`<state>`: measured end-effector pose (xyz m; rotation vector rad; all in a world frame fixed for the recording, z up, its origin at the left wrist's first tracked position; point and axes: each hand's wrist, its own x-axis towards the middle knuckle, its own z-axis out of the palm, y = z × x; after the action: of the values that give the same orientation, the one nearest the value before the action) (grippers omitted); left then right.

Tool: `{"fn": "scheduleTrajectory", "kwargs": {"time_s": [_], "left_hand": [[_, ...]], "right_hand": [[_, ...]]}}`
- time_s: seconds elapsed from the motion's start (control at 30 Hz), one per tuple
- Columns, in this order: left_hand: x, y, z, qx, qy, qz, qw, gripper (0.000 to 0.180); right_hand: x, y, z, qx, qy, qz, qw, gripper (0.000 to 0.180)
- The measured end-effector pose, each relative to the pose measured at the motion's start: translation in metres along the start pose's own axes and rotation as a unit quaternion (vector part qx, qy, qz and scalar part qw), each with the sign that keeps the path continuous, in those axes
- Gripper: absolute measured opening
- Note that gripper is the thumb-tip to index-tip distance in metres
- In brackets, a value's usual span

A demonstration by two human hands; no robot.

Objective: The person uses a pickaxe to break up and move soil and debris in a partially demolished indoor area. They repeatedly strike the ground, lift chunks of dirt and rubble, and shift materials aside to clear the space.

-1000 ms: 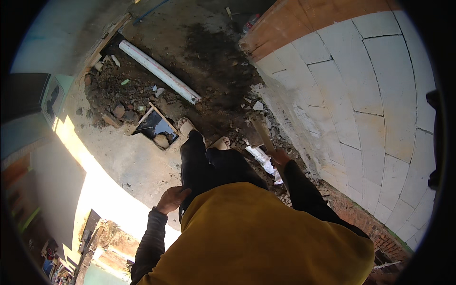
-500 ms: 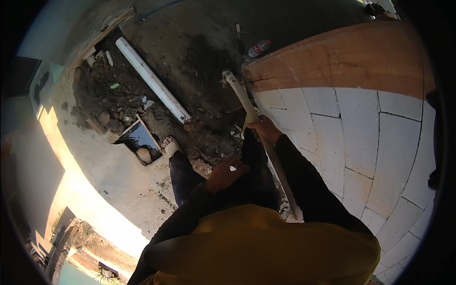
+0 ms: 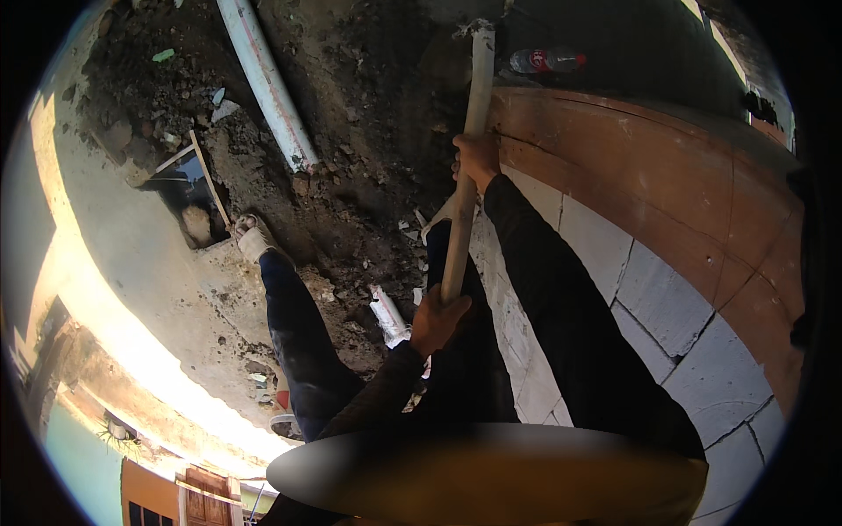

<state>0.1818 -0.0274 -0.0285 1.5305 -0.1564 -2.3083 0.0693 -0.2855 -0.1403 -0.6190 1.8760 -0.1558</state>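
Note:
A long pale wooden tool handle (image 3: 467, 215) stands before me, its far end muddy. I cannot make out a tool head. My right hand (image 3: 479, 159) is closed round its upper part. Lower down, my left hand (image 3: 436, 321) grips it near the end closest to me. Beneath my hands lies rubble-strewn dark soil (image 3: 351, 219). A short broken piece of white pipe (image 3: 387, 314) sits in the soil just left of my left hand.
A long white pipe (image 3: 267, 83) lies across the dirt. Left of my foot is a square pit (image 3: 189, 206) with dark water and wooden strips. At the right stands a white block wall (image 3: 662, 302) with a brown band; a plastic bottle (image 3: 544, 60) lies beyond.
My left hand, free and loosely curled before, now grips the handle's lower end. My right hand and the handle have swung up and farther away. The view has shifted too.

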Motion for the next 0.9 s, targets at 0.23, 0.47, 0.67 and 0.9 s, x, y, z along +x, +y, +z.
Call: {"fn": "scheduleTrajectory", "kwargs": {"time_s": [0.23,0.47,0.67,0.9], "left_hand": [[-0.076,-0.056,-0.060,0.171,0.084,0.002,0.982,0.055],[-0.097,-0.044,-0.062,0.251,0.126,-0.007,0.960,0.046],[0.094,0.155,-0.049,-0.166,-0.142,0.134,0.967,0.022],[0.118,0.187,-0.024,-0.385,-0.147,0.045,0.910,0.016]], "right_hand": [[-0.073,0.043,0.041,0.079,-0.045,0.068,0.994,0.024],[-0.130,0.011,0.027,0.181,-0.076,0.020,0.980,0.028],[0.042,-0.152,0.002,0.234,-0.165,-0.177,0.942,0.042],[0.110,-0.148,0.057,0.039,-0.035,-0.087,0.995,0.038]]}}
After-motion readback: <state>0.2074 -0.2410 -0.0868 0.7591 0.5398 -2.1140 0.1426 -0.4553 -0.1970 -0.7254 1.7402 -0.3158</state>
